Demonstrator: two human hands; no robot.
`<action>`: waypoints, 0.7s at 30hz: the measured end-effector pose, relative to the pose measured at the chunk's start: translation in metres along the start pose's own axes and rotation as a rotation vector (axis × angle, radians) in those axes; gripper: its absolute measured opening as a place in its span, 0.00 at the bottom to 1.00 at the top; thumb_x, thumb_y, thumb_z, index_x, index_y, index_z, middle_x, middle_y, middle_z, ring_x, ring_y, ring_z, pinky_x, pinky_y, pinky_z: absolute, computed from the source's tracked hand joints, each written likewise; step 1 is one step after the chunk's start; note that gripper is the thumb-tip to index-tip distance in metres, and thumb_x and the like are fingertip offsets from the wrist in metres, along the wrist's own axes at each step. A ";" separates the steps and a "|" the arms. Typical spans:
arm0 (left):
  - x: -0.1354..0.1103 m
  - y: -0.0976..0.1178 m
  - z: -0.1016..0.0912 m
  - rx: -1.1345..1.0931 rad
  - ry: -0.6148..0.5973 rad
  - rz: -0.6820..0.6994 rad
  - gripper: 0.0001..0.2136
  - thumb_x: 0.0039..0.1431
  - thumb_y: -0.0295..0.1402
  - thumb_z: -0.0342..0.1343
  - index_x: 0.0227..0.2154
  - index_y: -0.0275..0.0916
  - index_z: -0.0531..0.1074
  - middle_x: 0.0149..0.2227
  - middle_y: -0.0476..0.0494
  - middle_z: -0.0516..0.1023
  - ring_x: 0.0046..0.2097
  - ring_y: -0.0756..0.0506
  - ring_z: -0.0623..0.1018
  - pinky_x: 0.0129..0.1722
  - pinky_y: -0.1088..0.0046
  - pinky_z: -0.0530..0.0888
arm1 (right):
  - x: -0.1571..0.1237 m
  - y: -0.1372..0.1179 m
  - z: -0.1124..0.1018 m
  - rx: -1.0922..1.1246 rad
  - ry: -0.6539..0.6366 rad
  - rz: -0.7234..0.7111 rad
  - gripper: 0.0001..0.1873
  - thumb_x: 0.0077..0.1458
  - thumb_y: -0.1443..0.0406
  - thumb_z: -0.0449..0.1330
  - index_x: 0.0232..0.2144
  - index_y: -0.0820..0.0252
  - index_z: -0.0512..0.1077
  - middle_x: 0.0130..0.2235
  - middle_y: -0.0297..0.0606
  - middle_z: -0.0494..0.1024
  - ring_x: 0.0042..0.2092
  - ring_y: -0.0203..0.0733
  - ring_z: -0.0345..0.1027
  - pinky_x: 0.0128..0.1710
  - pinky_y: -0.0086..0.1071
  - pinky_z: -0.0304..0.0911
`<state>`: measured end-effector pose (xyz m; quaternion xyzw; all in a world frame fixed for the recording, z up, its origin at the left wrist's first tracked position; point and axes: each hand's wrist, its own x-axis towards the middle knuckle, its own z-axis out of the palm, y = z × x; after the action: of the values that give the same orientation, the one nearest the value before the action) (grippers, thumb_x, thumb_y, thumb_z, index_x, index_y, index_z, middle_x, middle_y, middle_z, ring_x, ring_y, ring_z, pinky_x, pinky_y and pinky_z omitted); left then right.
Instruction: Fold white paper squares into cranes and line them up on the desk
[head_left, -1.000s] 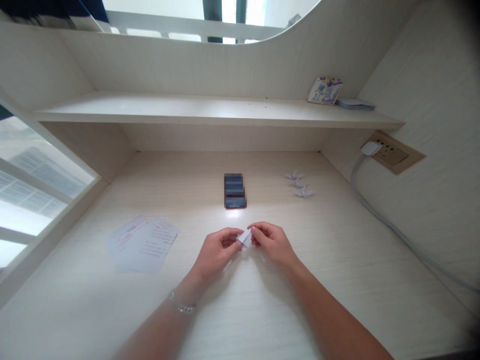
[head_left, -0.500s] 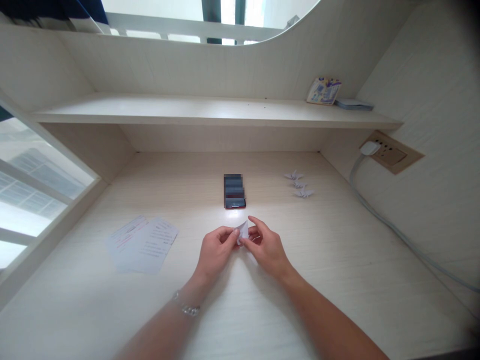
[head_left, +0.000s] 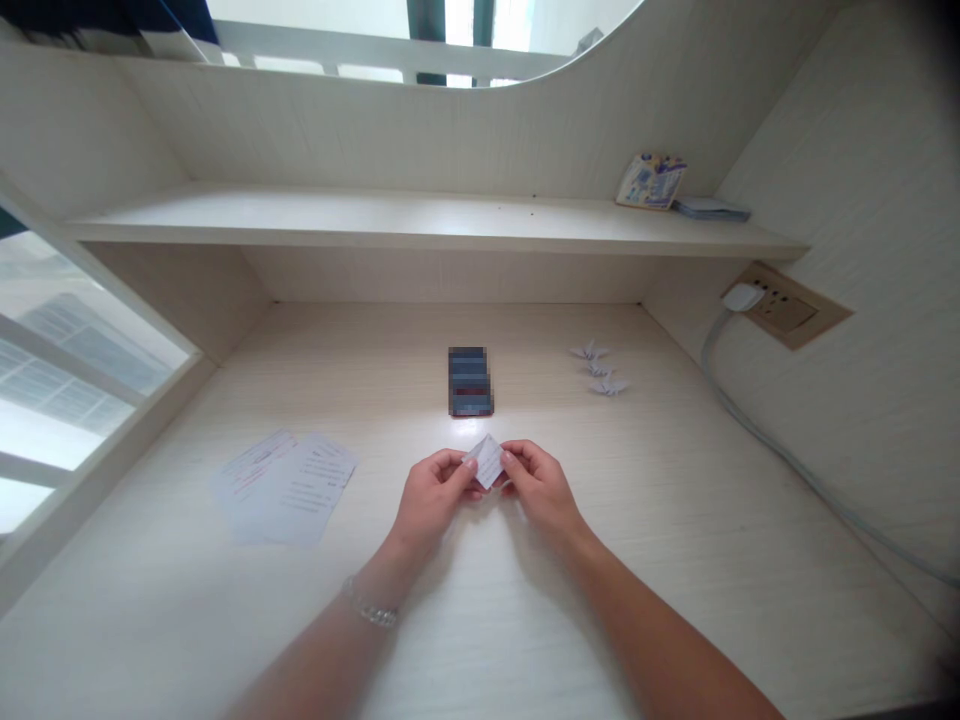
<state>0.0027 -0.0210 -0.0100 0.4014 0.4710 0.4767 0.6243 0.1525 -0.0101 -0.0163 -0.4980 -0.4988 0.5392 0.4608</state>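
A small folded piece of paper (head_left: 487, 461), diamond-shaped with faint writing on it, is held up between my two hands. My left hand (head_left: 435, 492) pinches its left corner with the thumb on top. On the right corner, my right hand (head_left: 541, 488) grips it the same way, thumb over the face. The fingers behind the paper are partly hidden. Just beyond the hands lies a phone (head_left: 471, 382) with a blurred screen. Three small paper cranes (head_left: 600, 370) stand in a loose row farther back on the right.
Overlapping sheets of paper (head_left: 289, 490) with red and black writing lie on the desk (head_left: 360, 360) to the left. A shelf (head_left: 420, 215) spans the back, bearing a small printed packet (head_left: 651, 182). A cable (head_left: 795, 460) runs from the wall socket (head_left: 787, 305) down the right side.
The folded paper was upright and narrow; now its flat diamond face is turned toward me. My right fingers have closed from a raised index finger onto its right corner.
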 end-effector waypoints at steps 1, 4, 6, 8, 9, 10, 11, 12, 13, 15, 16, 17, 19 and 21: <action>0.000 -0.001 0.000 0.012 -0.005 0.006 0.12 0.50 0.38 0.59 0.31 0.32 0.73 0.29 0.41 0.77 0.29 0.49 0.75 0.31 0.73 0.74 | -0.001 -0.002 0.000 -0.062 0.030 -0.037 0.14 0.52 0.57 0.56 0.35 0.61 0.69 0.30 0.39 0.76 0.30 0.41 0.70 0.27 0.30 0.66; -0.001 -0.002 0.000 0.026 -0.026 0.010 0.12 0.50 0.38 0.58 0.31 0.31 0.72 0.29 0.41 0.76 0.31 0.47 0.76 0.32 0.70 0.75 | -0.006 -0.011 -0.001 -0.234 0.125 -0.147 0.11 0.51 0.59 0.58 0.32 0.61 0.71 0.30 0.39 0.76 0.30 0.40 0.70 0.29 0.30 0.65; -0.002 -0.001 0.002 0.009 -0.038 0.004 0.12 0.50 0.37 0.59 0.32 0.32 0.72 0.30 0.40 0.76 0.33 0.46 0.76 0.32 0.68 0.76 | -0.009 -0.014 -0.001 -0.297 0.143 -0.177 0.09 0.52 0.60 0.57 0.29 0.61 0.71 0.29 0.38 0.76 0.29 0.39 0.69 0.28 0.30 0.64; -0.003 0.000 0.003 -0.017 -0.048 -0.009 0.13 0.49 0.37 0.59 0.33 0.32 0.72 0.32 0.39 0.76 0.34 0.44 0.76 0.32 0.67 0.77 | -0.011 -0.016 0.000 -0.332 0.143 -0.197 0.09 0.53 0.62 0.56 0.28 0.61 0.72 0.28 0.37 0.76 0.28 0.38 0.69 0.28 0.29 0.64; -0.004 0.001 0.004 -0.031 -0.053 -0.017 0.14 0.49 0.37 0.60 0.35 0.32 0.72 0.33 0.39 0.76 0.35 0.44 0.76 0.32 0.67 0.77 | -0.012 -0.016 0.001 -0.344 0.138 -0.209 0.08 0.53 0.63 0.56 0.28 0.61 0.72 0.28 0.37 0.76 0.28 0.38 0.69 0.29 0.30 0.64; -0.005 0.002 0.005 -0.045 -0.058 -0.024 0.14 0.49 0.37 0.60 0.36 0.32 0.72 0.33 0.39 0.76 0.35 0.44 0.76 0.32 0.67 0.77 | -0.012 -0.016 0.002 -0.354 0.130 -0.220 0.08 0.53 0.63 0.55 0.29 0.61 0.72 0.29 0.37 0.76 0.28 0.38 0.69 0.29 0.30 0.64; -0.005 0.003 0.006 -0.057 -0.068 -0.032 0.15 0.49 0.37 0.60 0.38 0.32 0.72 0.34 0.39 0.76 0.36 0.44 0.76 0.32 0.67 0.77 | -0.013 -0.015 0.002 -0.364 0.124 -0.230 0.08 0.53 0.64 0.55 0.30 0.61 0.73 0.30 0.38 0.76 0.29 0.39 0.69 0.29 0.30 0.65; -0.006 0.003 0.007 -0.066 -0.080 -0.038 0.16 0.49 0.37 0.59 0.39 0.33 0.73 0.35 0.38 0.77 0.36 0.44 0.76 0.33 0.67 0.77 | -0.013 -0.015 0.003 -0.376 0.121 -0.241 0.08 0.54 0.64 0.54 0.30 0.60 0.73 0.30 0.38 0.76 0.29 0.39 0.69 0.29 0.30 0.65; -0.006 0.004 0.007 -0.072 -0.092 -0.044 0.16 0.50 0.37 0.59 0.40 0.33 0.73 0.36 0.38 0.77 0.36 0.44 0.76 0.33 0.68 0.77 | -0.013 -0.014 0.003 -0.389 0.121 -0.251 0.08 0.54 0.64 0.54 0.31 0.60 0.73 0.31 0.39 0.76 0.30 0.40 0.70 0.30 0.31 0.65; -0.006 0.005 0.008 -0.075 -0.108 -0.054 0.16 0.50 0.38 0.58 0.40 0.33 0.74 0.37 0.38 0.77 0.36 0.45 0.77 0.33 0.69 0.77 | -0.013 -0.013 0.004 -0.420 0.127 -0.267 0.09 0.55 0.65 0.53 0.32 0.59 0.73 0.32 0.39 0.76 0.32 0.41 0.69 0.31 0.32 0.66; -0.007 0.005 0.008 -0.078 -0.112 -0.059 0.16 0.50 0.38 0.58 0.41 0.34 0.74 0.37 0.39 0.77 0.36 0.46 0.77 0.33 0.71 0.76 | -0.013 -0.013 0.004 -0.437 0.131 -0.274 0.09 0.55 0.65 0.53 0.32 0.59 0.73 0.32 0.39 0.76 0.32 0.41 0.69 0.31 0.32 0.66; -0.007 0.005 0.008 -0.083 -0.114 -0.062 0.16 0.51 0.38 0.58 0.41 0.34 0.74 0.37 0.39 0.78 0.35 0.46 0.77 0.33 0.72 0.76 | -0.013 -0.013 0.004 -0.451 0.133 -0.279 0.09 0.54 0.65 0.53 0.32 0.59 0.73 0.32 0.39 0.76 0.32 0.42 0.69 0.31 0.32 0.66; -0.006 0.004 0.008 -0.104 -0.117 -0.068 0.16 0.51 0.37 0.58 0.41 0.33 0.74 0.36 0.39 0.78 0.34 0.47 0.77 0.33 0.73 0.76 | -0.014 -0.013 0.004 -0.468 0.139 -0.285 0.09 0.54 0.65 0.53 0.32 0.58 0.73 0.32 0.39 0.76 0.32 0.41 0.69 0.31 0.33 0.66; -0.006 0.003 0.007 -0.128 -0.125 -0.071 0.16 0.52 0.37 0.57 0.41 0.32 0.75 0.36 0.39 0.78 0.34 0.47 0.77 0.34 0.73 0.76 | -0.014 -0.013 0.005 -0.472 0.150 -0.299 0.09 0.55 0.65 0.53 0.33 0.58 0.73 0.33 0.38 0.76 0.31 0.41 0.69 0.31 0.32 0.66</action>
<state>0.0082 -0.0260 -0.0040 0.3727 0.4135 0.4575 0.6934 0.1491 -0.0233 -0.0023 -0.5511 -0.6428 0.2960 0.4422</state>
